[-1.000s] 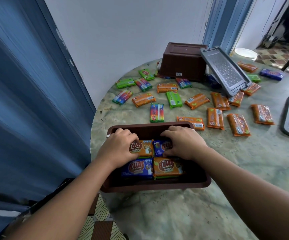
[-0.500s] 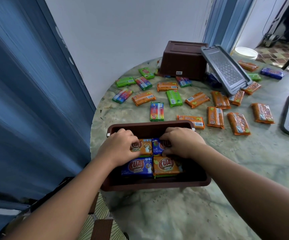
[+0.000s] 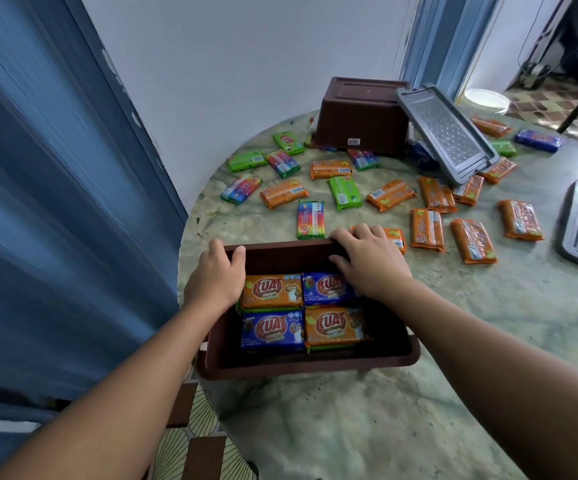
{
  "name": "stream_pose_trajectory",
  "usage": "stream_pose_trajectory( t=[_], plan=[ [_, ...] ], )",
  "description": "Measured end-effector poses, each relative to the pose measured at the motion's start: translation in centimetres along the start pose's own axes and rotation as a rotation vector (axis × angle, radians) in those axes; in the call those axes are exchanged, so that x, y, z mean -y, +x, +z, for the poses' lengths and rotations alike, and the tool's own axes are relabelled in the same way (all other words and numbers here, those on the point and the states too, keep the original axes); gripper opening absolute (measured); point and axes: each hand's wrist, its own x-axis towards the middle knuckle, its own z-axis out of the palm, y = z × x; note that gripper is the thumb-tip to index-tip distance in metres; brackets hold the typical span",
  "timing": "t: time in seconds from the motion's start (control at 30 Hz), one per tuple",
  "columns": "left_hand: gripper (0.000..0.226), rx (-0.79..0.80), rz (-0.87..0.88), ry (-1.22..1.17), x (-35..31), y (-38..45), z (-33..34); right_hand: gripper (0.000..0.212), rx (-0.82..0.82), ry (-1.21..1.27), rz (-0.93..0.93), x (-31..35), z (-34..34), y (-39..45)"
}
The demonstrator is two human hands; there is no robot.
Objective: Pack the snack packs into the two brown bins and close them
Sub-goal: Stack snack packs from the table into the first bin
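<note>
- My left hand and right hand have lifted off the packs, fingers relaxed, resting on the near bin rim.
- This layer looks settled; scattered packs upper frame come next.

A home: marble table, blue door, patterned floor tiles

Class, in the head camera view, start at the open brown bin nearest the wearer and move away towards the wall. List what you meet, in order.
Open brown bin with snack packs inside → rainbow pack just past its far rim → green pack → orange pack → upturned brown bin by the wall.
</note>
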Motion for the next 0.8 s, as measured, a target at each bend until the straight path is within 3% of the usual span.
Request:
stream_pose_trajectory(
  t=[0.53, 0.67, 0.8],
  plan=[
    [0.05, 0.109, 0.209, 0.071, -6.5, 2.2, 3.0, 0.035, 0.0, -0.021, 0.237, -4.8, -1.6, -3.2],
    [0.052, 0.146, 0.212, 0.095, -6.5, 2.8, 3.0, 0.038, 0.028, -0.013, 0.28, -4.5, -1.9, -3.3],
    [0.051, 0.151, 0.242, 0.189, -7.5, 4.1, 2.4, 0.055, 0.044, 0.178, 0.372, -4.3, -3.2, -2.2]
  ],
)
